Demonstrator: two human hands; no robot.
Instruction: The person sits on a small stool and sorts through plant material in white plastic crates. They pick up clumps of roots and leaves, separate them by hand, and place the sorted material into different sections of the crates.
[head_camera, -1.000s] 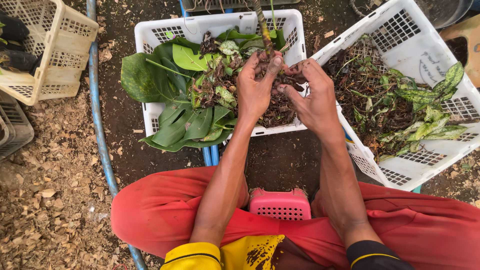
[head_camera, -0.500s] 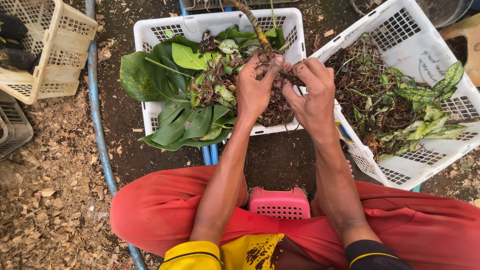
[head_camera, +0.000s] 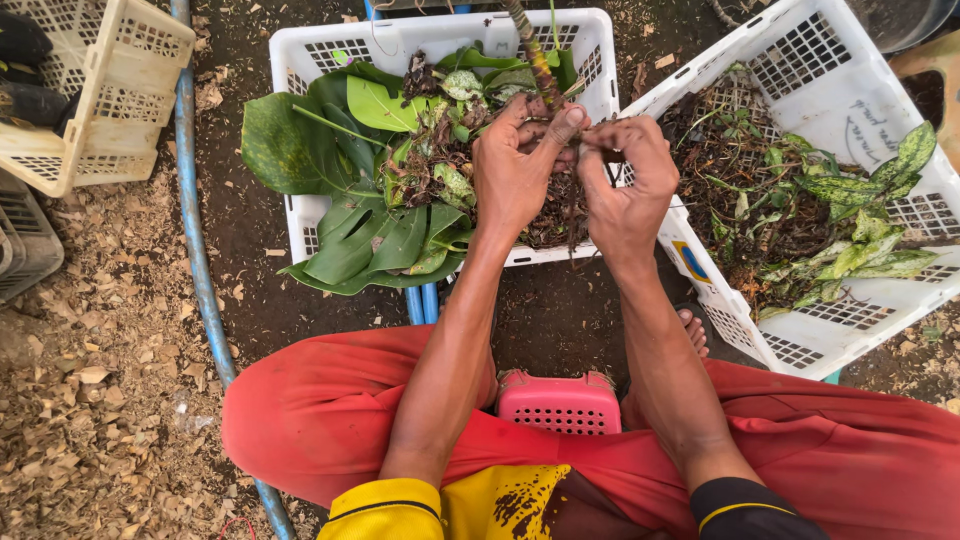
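1. My left hand (head_camera: 515, 170) is closed around the lower end of a plant stem (head_camera: 530, 55), thumb pressed up near its rooty base.
2. My right hand (head_camera: 625, 185) pinches at the same clump from the other side, fingers curled tight on dark roots (head_camera: 572, 215) that dangle between my two hands (I cannot tell exactly how much of the clump sits inside that grip).
3. The stem rises away from me, tilted slightly, over the far rim of the middle white crate (head_camera: 300, 50).
4. That crate holds big green leaves (head_camera: 350, 240) spilling over its left and near edges, plus a tangle of smaller leaves and dark roots.
5. A second white crate (head_camera: 800, 350) stands tilted just to my right, with speckled green cuttings (head_camera: 860, 250) and root litter inside.
6. A cream crate (head_camera: 120, 120) sits well off to the left, beyond a blue hose (head_camera: 195, 250) running along the dirt.
7. A small pink stool (head_camera: 558, 402) shows between my red-trousered knees, under my forearms.
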